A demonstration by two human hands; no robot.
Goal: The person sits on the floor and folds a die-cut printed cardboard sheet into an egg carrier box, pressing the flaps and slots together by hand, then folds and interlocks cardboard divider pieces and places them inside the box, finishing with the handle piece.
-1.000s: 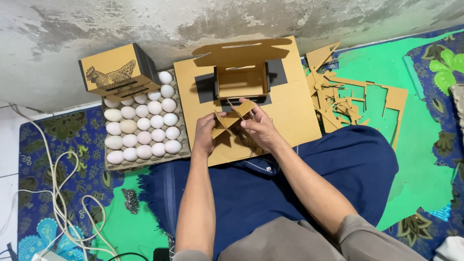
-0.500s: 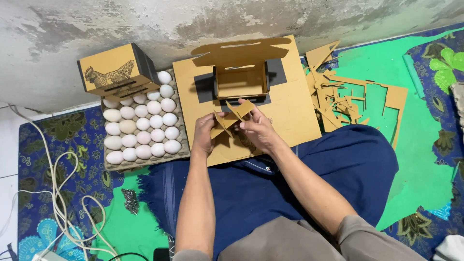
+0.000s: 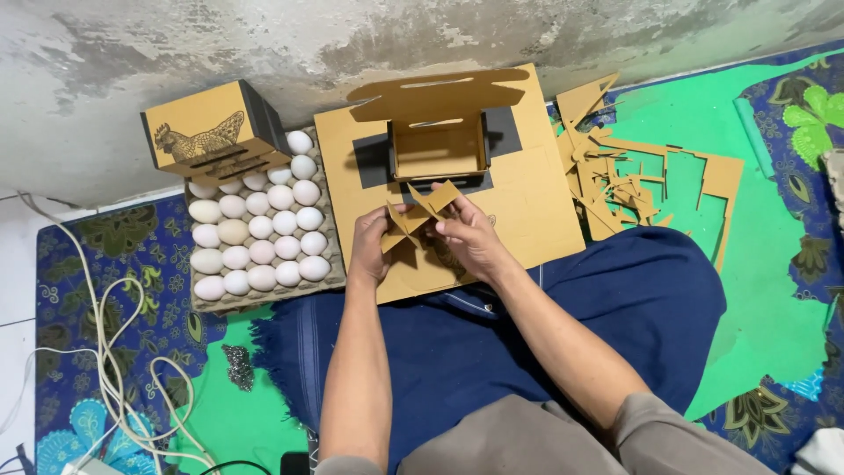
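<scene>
Both hands (image 3: 422, 239) half-hiding cardboard insert (image 3: 420, 211)

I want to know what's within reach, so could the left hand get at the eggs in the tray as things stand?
Probably yes. The left hand lies just right of the egg tray, with nothing between them, and the eggs lie uncovered on the near rows. But both hands grip the folded cardboard piece, so it would have to let go first.

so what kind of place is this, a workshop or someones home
Most likely a home floor used as a small egg-packing spot, not a proper workshop. The person sits on a patterned mat by a rough concrete wall, with a tray of eggs and cardboard offcuts beside them.
</scene>
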